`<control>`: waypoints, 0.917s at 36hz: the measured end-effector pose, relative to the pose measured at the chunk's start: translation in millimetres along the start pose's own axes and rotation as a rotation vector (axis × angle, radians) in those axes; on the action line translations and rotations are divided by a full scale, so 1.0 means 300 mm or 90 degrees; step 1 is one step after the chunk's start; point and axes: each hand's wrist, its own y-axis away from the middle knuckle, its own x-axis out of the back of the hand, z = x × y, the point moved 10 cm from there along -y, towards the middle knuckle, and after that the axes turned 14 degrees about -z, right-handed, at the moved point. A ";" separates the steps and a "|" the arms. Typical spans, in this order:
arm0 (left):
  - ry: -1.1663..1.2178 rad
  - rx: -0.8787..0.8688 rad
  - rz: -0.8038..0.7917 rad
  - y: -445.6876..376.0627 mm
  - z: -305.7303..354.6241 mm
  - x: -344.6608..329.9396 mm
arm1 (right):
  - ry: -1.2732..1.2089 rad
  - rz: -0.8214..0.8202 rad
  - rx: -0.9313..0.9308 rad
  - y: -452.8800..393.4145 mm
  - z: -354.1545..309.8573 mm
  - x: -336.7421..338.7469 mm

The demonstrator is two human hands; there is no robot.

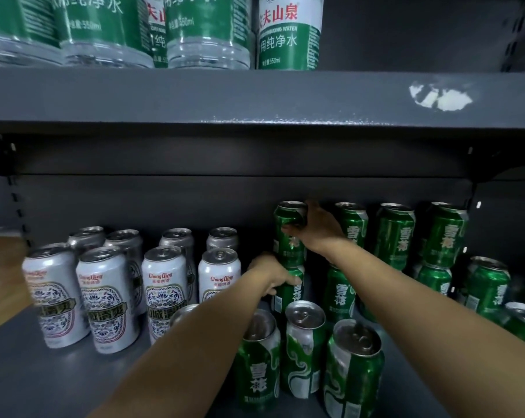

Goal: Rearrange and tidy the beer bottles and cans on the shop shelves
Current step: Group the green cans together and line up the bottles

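Green beer cans stand in two stacked layers at the back right of the lower shelf. My right hand grips the upper green can of the leftmost stack near its top. My left hand holds the lower green can beneath it. Three more green cans stand in front, close to my forearms. Several silver and white cans stand in rows on the left.
The upper shelf's edge hangs low over the cans and carries green-labelled water bottles. More green cans fill the right side. A wooden floor shows at far left.
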 end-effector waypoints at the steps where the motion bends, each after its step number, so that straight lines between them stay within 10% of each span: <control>1: -0.011 0.000 0.003 -0.003 0.001 0.003 | 0.000 0.001 0.001 -0.002 0.002 0.000; 14: -0.155 0.011 -0.011 0.094 0.083 0.029 | 0.051 0.253 0.091 0.198 -0.072 0.159; 20: -0.537 -0.048 0.077 0.246 0.255 0.029 | 0.056 -0.203 0.113 0.286 -0.095 0.001; 25: -0.544 -0.024 -0.210 0.310 0.223 -0.109 | 0.163 -0.427 0.024 0.437 0.017 -0.069; 29: -0.520 -0.003 -0.371 0.365 0.153 -0.205 | 0.222 -0.466 0.015 0.500 0.097 -0.146; 33: -0.637 -0.065 -0.238 0.316 0.173 -0.202 | 0.188 -0.349 0.004 0.471 0.159 -0.139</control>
